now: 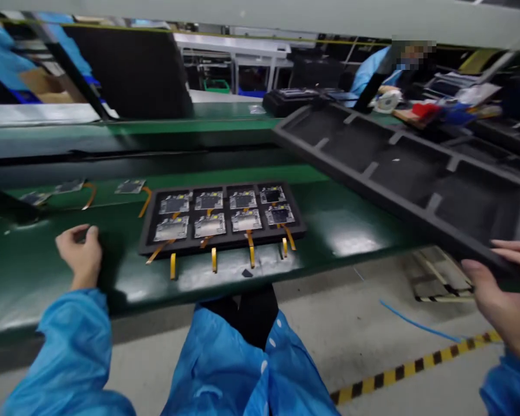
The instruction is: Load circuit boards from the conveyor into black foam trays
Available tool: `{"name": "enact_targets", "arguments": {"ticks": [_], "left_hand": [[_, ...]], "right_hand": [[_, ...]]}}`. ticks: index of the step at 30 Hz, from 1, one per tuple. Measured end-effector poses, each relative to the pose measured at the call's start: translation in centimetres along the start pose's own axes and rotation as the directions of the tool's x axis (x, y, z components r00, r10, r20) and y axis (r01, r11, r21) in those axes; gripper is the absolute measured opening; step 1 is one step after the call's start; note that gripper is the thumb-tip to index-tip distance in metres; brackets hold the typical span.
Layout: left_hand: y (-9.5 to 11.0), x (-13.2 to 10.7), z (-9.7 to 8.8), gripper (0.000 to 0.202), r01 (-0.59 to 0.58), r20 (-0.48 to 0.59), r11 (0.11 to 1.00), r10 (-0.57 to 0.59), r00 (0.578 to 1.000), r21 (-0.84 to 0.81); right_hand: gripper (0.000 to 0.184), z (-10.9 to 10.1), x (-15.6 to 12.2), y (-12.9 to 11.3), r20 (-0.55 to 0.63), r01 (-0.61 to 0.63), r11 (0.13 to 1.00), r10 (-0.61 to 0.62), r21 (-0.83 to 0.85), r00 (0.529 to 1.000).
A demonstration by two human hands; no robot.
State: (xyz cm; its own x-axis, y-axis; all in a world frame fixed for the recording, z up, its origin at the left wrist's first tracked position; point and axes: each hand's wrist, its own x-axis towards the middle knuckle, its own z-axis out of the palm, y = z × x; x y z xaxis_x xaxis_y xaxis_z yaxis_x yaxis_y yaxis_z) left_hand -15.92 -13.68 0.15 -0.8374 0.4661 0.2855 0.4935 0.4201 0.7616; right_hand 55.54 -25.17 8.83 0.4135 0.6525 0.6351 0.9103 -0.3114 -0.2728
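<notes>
Black moulded plastic fills the right of my view: an empty tray with ribbed compartments, held up off the counter and tilted, its far end reaching over the green surface. My right hand has it by the near edge, fingers laid narrow along the rim and closed on it; the thumb side is blurred.

My left hand rests on the counter, well apart from the right one, knuckles up and fingers curled inwards. I cannot tell whether anything sits under them.

Between my hands, flat on the counter, lies a second black tray. Its eight pockets, in two rows of four, each hold a small module. Orange flex cables hang out over its near rim onto the green surface. Further left, three loose modules with the same orange tails lie on the counter behind my left hand.

Below the counter edge I see my blue smock and a yellow-and-black floor stripe. A co-worker's blue sleeve shows at a bench beyond.
</notes>
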Motion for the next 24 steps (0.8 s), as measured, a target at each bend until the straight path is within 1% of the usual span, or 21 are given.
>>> {"name": "enact_targets", "arguments": {"ticks": [1, 2, 4, 5, 6, 8, 10, 11, 12, 13, 15, 17, 19, 21, 24], "left_hand": [[-0.6, 0.3, 0.4, 0.022, 0.007, -0.020, 0.999, -0.008, 1.000, -0.039], [-1.1, 0.5, 0.8, 0.019, 0.004, -0.039, 0.997, -0.007, 0.999, -0.078], [-2.1, 0.2, 1.3, 0.010, -0.050, -0.059, 0.985, 0.041, 0.997, -0.166], [-2.6, -0.2, 1.4, 0.006, -0.091, -0.042, 0.971, 0.083, 0.996, -0.223], [-3.2, -0.8, 1.4, 0.008, -0.135, -0.006, 0.943, 0.140, 0.990, -0.303], [-4.0, -2.2, 1.7, 0.031, -0.188, 0.097, 0.836, 0.275, 0.957, -0.515], [-4.4, -3.5, 2.1, 0.054, -0.149, 0.199, 0.706, 0.385, 0.901, -0.692], [-4.4, -4.0, 2.4, 0.062, -0.105, 0.246, 0.665, 0.412, 0.878, -0.739], [-4.5, -4.5, 2.7, 0.068, -0.058, 0.289, 0.645, 0.419, 0.861, -0.762], [-4.5, -4.9, 3.1, 0.070, -0.012, 0.328, 0.640, 0.410, 0.851, -0.768], [-4.6, -5.6, 3.6, 0.071, 0.058, 0.373, 0.654, 0.353, 0.858, -0.754], [-4.9, -6.2, 4.0, 0.069, 0.094, 0.382, 0.684, 0.283, 0.880, -0.723], [-5.2, -7.0, 4.1, 0.068, 0.092, 0.374, 0.714, 0.248, 0.894, -0.694], [-5.3, -7.8, 3.9, 0.066, 0.064, 0.362, 0.733, 0.257, 0.896, -0.677], [-4.9, -9.0, 3.5, 0.061, 0.015, 0.375, 0.763, 0.300, 0.877, -0.646]], "right_hand": [[0.030, 0.6, -0.7, -1.3, -0.003, 0.086, 0.989, -0.087, 0.122, 0.996], [0.026, 1.4, -1.2, -2.6, -0.010, 0.159, 0.960, -0.161, 0.233, 0.987], [0.026, 3.3, -1.7, -5.3, 0.005, 0.245, 0.892, -0.267, 0.380, 0.964], [0.024, 4.6, -1.7, -6.5, 0.029, 0.267, 0.864, -0.308, 0.428, 0.951], [0.024, 6.0, -1.6, -7.6, 0.044, 0.293, 0.832, -0.354, 0.471, 0.934], [0.027, 9.2, -1.2, -9.4, 0.014, 0.376, 0.754, -0.454, 0.538, 0.891], [0.033, 12.8, -0.6, -10.8, -0.071, 0.489, 0.652, -0.558, 0.580, 0.827], [0.034, 14.5, -0.5, -11.5, -0.104, 0.540, 0.596, -0.609, 0.595, 0.786], [0.033, 16.1, -0.3, -12.1, -0.118, 0.575, 0.544, -0.656, 0.612, 0.746], [0.030, 17.6, -0.3, -12.6, -0.103, 0.591, 0.500, -0.702, 0.633, 0.704], [0.023, 19.8, -0.3, -13.4, -0.055, 0.594, 0.425, -0.781, 0.683, 0.622], [0.018, 21.1, -0.4, -13.8, 0.001, 0.572, 0.385, -0.830, 0.724, 0.557], [0.016, 21.6, -0.4, -13.8, 0.049, 0.560, 0.390, -0.848, 0.731, 0.528], [0.016, 21.7, -0.4, -13.2, 0.078, 0.566, 0.424, -0.842, 0.707, 0.533], [0.020, 21.7, -0.5, -12.1, 0.079, 0.585, 0.469, -0.820, 0.661, 0.567]]}}
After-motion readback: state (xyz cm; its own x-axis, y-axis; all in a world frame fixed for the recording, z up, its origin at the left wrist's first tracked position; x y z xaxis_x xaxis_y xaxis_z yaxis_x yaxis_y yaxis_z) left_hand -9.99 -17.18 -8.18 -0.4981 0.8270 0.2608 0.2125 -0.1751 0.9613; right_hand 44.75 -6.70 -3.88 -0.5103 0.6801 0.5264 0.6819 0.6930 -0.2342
